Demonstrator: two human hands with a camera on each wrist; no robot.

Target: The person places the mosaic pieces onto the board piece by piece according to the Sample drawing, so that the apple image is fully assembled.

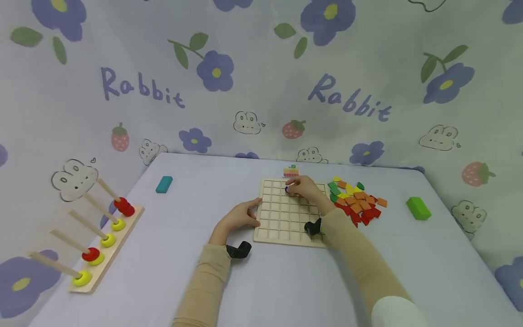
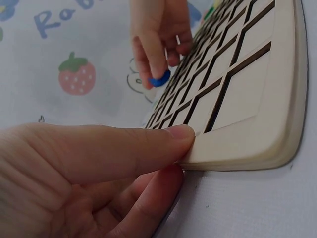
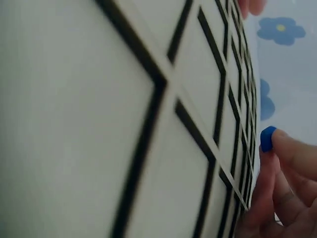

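Note:
A pale wooden grid board (image 1: 282,222) lies on the table, its square cells bounded by grooves. My left hand (image 1: 239,215) holds its left edge; in the left wrist view the thumb (image 2: 163,141) lies on the rim and a finger sits under it. Over the far rows of the board, my right hand (image 1: 304,188) pinches a small blue piece (image 3: 268,139) between thumb and fingertip. In the left wrist view the blue piece (image 2: 159,79) shows as a thin rounded bit below the fingers. Just beyond the board stands a small picture card (image 1: 291,170).
Right of the board is a heap of red, orange, yellow and green pieces (image 1: 359,204). A green block (image 1: 418,208) lies farther right, a teal block (image 1: 164,184) at the back left. A wooden peg stand (image 1: 110,254) with red and yellow rings occupies the left side.

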